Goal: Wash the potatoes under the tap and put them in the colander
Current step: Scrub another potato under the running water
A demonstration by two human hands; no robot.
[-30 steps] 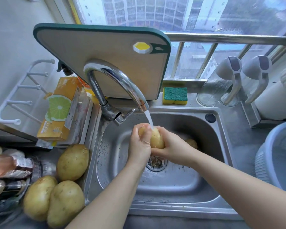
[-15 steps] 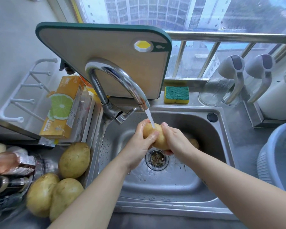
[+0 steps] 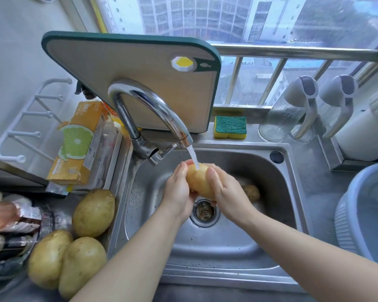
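Note:
A yellow potato (image 3: 198, 179) is held between my left hand (image 3: 178, 190) and my right hand (image 3: 226, 192) over the steel sink (image 3: 216, 247). Water runs from the chrome tap (image 3: 153, 110) onto the top of this potato. Both hands wrap its sides, above the drain (image 3: 204, 211). A smaller potato (image 3: 251, 192) lies in the basin behind my right hand. Three unwashed potatoes (image 3: 93, 212) rest on the counter left of the sink. The pale blue colander (image 3: 367, 214) stands at the right edge of the counter.
A green-rimmed cutting board (image 3: 140, 83) leans behind the tap. A green and yellow sponge (image 3: 230, 127) sits on the sink's back ledge. Two clear jugs (image 3: 292, 114) stand at back right. An orange box (image 3: 79, 144) and bottles (image 3: 13, 221) crowd the left counter.
My hands have turned the potato under the stream: it now shows more between them, and my right hand has slid lower along its side. The view has shifted slightly.

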